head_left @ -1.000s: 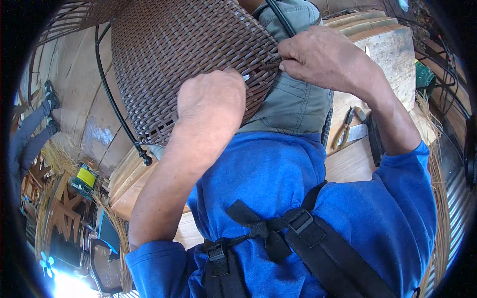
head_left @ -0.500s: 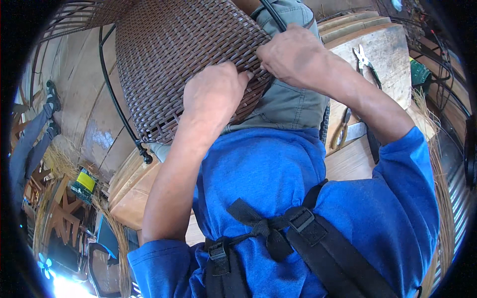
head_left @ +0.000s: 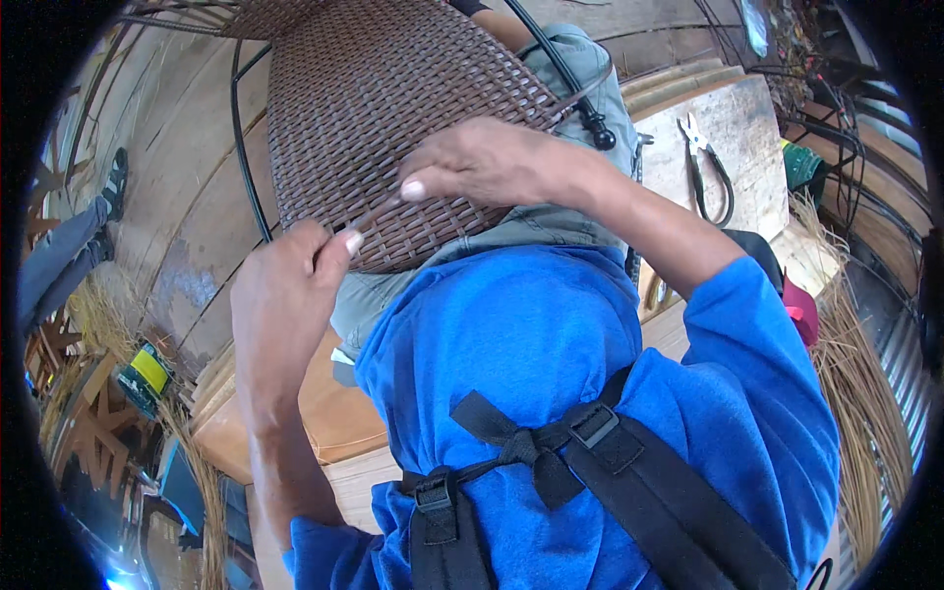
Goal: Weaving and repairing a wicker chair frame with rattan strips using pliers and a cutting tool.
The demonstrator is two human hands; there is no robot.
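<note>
A dark brown woven wicker panel on a black metal frame leans across my lap. Between my hands runs a short length of brown flat weaving strand, stretched over the panel's near edge. My left hand is closed on its lower end by the panel's near left corner, with the thumb pressed against the fingers. Above the weave, my right hand pinches the other part of the strand between thumb and bent fingers. Another loose strand sticks out at the panel's right edge, beside the black frame rod.
Cutting pliers with black handles lie on a pale wooden board at my right. A bundle of dry strands hangs farther right. Another person's legs show at the far left, near a green and yellow package.
My left hand has moved left and down to the panel's near left corner. My right hand has come off the right frame rod, leftward over the weave. The strand now stretches between them.
</note>
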